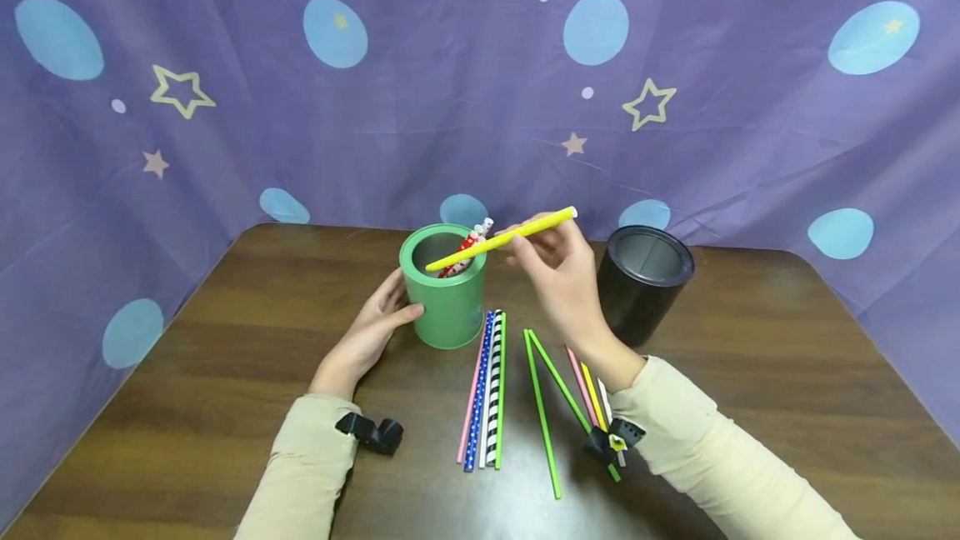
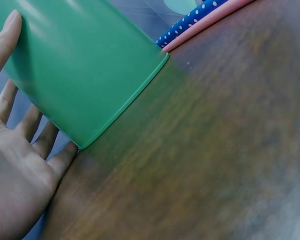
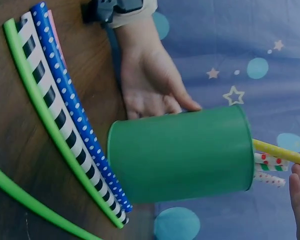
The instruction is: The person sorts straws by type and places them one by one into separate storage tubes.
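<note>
A green can (image 1: 448, 317) stands upright on the table with several patterned paper straws (image 1: 474, 242) leaning inside it. My left hand (image 1: 367, 336) holds the can by its left side, thumb on the near face and fingers behind. In the left wrist view that thumb (image 2: 7, 42) lies against the green wall. Above the can's mouth, my right hand (image 1: 562, 273) pinches a yellow dotted straw (image 1: 525, 230), tilted with its lower end over the opening. At the edge of the right wrist view, the yellow straw (image 3: 282, 151) reaches the can's rim; whether its tip is inside is hidden.
A black can (image 1: 637, 302) stands at the right, partly behind my right wrist. Before the green can lies a row of straws: pink, blue dotted (image 1: 478, 407), white, black-striped (image 1: 494, 407) and green. Two green straws (image 1: 542, 423) and several others lie nearer my right forearm. A purple curtain (image 1: 465, 107) hangs behind.
</note>
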Motion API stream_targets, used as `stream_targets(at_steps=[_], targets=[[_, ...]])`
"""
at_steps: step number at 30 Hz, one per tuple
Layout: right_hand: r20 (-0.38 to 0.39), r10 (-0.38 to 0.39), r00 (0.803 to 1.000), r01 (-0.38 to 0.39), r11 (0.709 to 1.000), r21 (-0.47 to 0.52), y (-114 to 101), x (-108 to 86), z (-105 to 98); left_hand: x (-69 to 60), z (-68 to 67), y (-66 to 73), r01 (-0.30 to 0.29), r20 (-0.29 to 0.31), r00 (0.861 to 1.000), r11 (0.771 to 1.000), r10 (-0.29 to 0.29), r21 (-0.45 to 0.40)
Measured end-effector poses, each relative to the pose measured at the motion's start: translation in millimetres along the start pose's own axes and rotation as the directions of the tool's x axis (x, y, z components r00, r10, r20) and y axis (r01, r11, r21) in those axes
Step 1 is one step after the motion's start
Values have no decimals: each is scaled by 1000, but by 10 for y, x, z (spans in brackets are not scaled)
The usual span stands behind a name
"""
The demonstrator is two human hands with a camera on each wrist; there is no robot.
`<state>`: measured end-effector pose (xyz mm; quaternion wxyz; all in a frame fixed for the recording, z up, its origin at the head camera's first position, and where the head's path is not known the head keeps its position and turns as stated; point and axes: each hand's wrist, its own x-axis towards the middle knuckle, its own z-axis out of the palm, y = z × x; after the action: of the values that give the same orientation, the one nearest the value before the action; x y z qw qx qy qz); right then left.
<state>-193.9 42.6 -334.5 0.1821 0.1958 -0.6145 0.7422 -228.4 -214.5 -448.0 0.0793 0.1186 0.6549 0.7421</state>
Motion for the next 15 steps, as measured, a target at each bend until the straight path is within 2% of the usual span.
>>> stream_targets(at_steps=[7, 15], targets=[[9, 57, 998, -56, 994, -89, 166, 156, 0, 11, 15, -4, 6, 2, 1000, 1000, -6, 0], [54, 129, 990, -121, 985, -126, 275, 278, 66, -2, 9, 18, 8, 6, 1000, 1000, -8, 2]])
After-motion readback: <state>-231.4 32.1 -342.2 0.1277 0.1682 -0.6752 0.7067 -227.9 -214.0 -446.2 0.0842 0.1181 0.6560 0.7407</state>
